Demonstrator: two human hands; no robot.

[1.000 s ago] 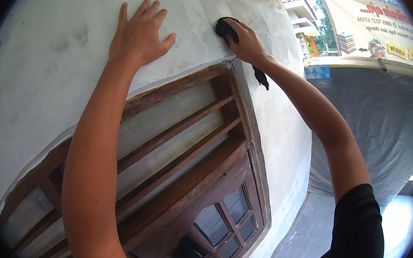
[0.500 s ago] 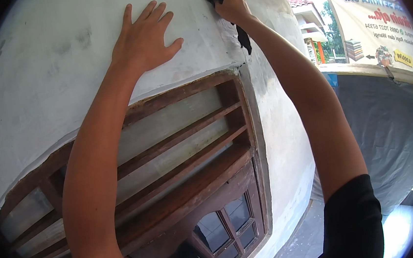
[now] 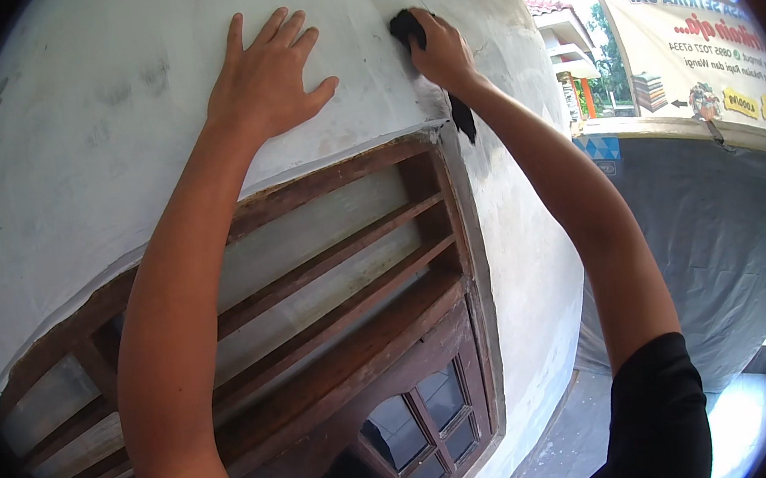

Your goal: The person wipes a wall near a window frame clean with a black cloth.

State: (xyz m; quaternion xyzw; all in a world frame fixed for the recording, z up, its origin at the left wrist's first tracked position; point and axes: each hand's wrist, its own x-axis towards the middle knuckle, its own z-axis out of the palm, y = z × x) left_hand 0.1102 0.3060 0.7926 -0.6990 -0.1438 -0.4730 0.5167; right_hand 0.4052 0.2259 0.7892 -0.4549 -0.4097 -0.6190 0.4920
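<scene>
My left hand (image 3: 267, 81) lies flat on the pale, smudged wall (image 3: 101, 145), fingers spread, above the brown wooden frame. To its right, my right hand (image 3: 441, 50) is closed around a bunched black cloth (image 3: 406, 27) and presses it to the wall. A loose end of the cloth hangs below the wrist, close to the upper right corner of the wooden frame. Part of the cloth is hidden behind my right hand.
Below my hands is a wooden vent frame with slats (image 3: 339, 258), over a brown panel with glass panes (image 3: 391, 429). At the right hang a printed banner (image 3: 691, 57) and a grey sheet (image 3: 693, 239).
My right hand has moved down the wall with the black cloth, and its hanging end is lower. My left hand has stayed nearly in place.
</scene>
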